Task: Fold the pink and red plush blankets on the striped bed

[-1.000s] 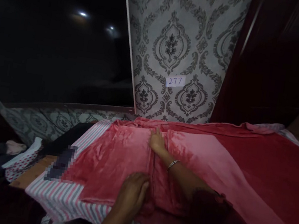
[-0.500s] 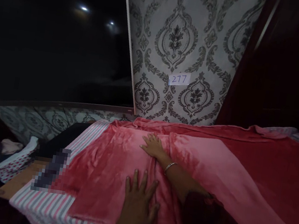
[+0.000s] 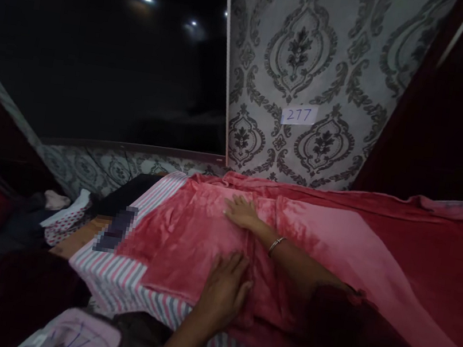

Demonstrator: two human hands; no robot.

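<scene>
A red plush blanket [image 3: 314, 226] lies over a striped cloth [image 3: 111, 277], with a paler pink part folded over on its left side. My right hand [image 3: 243, 213], with a bracelet at the wrist, rests flat on the folded part toward the far side, fingers stretched out to the left. Nearer to me, my left hand [image 3: 223, 288] lies palm down on the same folded part, its fingers close together and slightly bent. Neither hand grips anything that I can see. Wrinkles run through the blanket beside both hands.
A large dark screen [image 3: 119, 75] stands behind at left, beside patterned wallpaper [image 3: 299, 56] bearing a paper label [image 3: 299, 115]. Clothes [image 3: 65, 224] are heaped at left, near a pixelated dark patch. A pink item [image 3: 81, 334] sits low at the front.
My view has swung left and down, bringing more items at left into sight. My left hand's fingers were spread and are now closer together. The right hand stays flat on the blanket.
</scene>
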